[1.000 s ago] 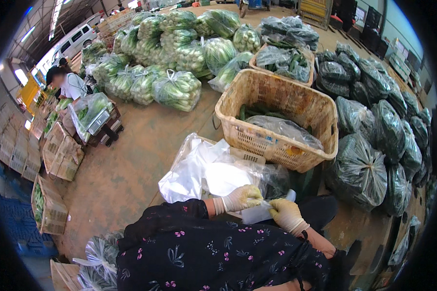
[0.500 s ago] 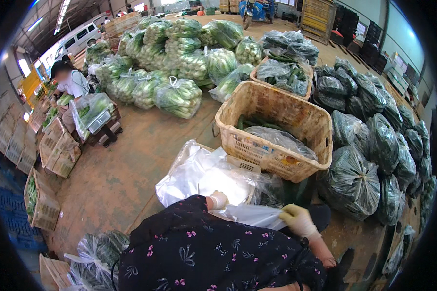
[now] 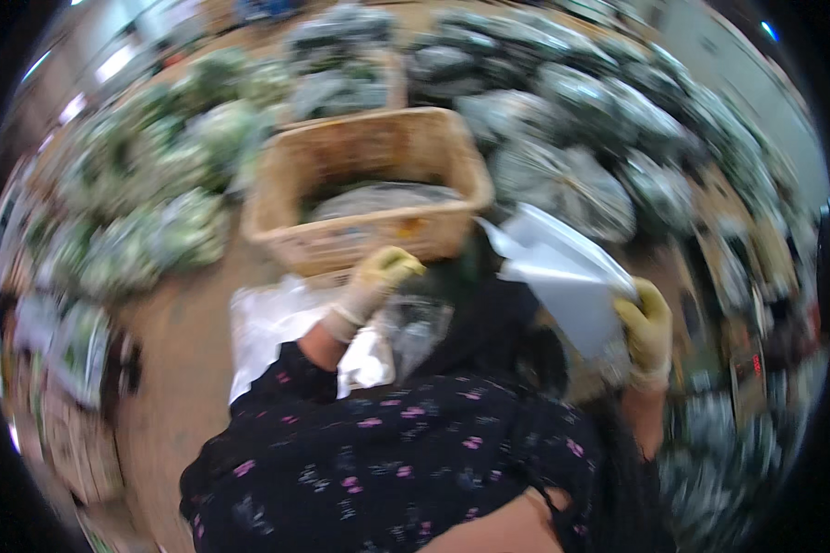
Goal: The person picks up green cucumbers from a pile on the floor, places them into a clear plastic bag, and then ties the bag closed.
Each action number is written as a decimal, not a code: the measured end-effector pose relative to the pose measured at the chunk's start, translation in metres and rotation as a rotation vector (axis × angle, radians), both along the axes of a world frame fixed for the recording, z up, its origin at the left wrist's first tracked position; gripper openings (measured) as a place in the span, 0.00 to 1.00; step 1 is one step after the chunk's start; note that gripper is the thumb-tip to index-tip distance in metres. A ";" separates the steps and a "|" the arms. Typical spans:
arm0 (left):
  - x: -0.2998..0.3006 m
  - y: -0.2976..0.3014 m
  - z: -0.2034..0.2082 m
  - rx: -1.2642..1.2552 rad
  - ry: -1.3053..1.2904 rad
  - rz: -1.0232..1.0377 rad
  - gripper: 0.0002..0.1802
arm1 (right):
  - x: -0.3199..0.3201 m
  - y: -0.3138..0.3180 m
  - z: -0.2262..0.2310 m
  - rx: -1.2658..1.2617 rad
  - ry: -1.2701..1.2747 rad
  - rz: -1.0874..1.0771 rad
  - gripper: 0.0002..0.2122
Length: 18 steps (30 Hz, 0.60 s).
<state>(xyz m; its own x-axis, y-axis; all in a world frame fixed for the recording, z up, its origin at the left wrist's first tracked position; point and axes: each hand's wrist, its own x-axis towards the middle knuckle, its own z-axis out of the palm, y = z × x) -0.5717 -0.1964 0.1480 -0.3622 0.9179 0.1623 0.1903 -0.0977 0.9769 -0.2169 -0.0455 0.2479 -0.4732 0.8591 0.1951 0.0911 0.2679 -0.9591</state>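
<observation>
Fingers [image 3: 652,304], right side: clamped on it! The gloved right hand [image 3: 650,341] had the edge of a whitish plastic film [image 3: 567,276] firmly in its grip.
Film: out to the right of the crate, up in the air, its folded top fanning away from the grip toward the dark bags.
Left side: curled fingers on the gloved left hand [image 3: 375,281], raised just before the crate's front wall; whether they pinched anything, the blur would not tell.
Crate: big, stained and tan [image 3: 341,247], straight ahead, with crumpled clear plastic [image 3: 387,197] inside.
Low left: white plastic sheets [image 3: 272,327], spread out below the crate, beside the left forearm.
Right flank: dark plastic bags [image 3: 567,184], heaped up beyond the film, what a pile!
Left flank: clear bags of pale green vegetables [image 3: 148,244], badly smeared by motion.
Foreground: a black flowered garment [image 3: 397,461], filling the bottom of the view.
</observation>
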 end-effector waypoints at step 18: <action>0.189 0.145 0.020 0.123 -0.150 -0.903 0.19 | 0.121 -0.078 0.001 0.172 -0.323 -0.247 0.11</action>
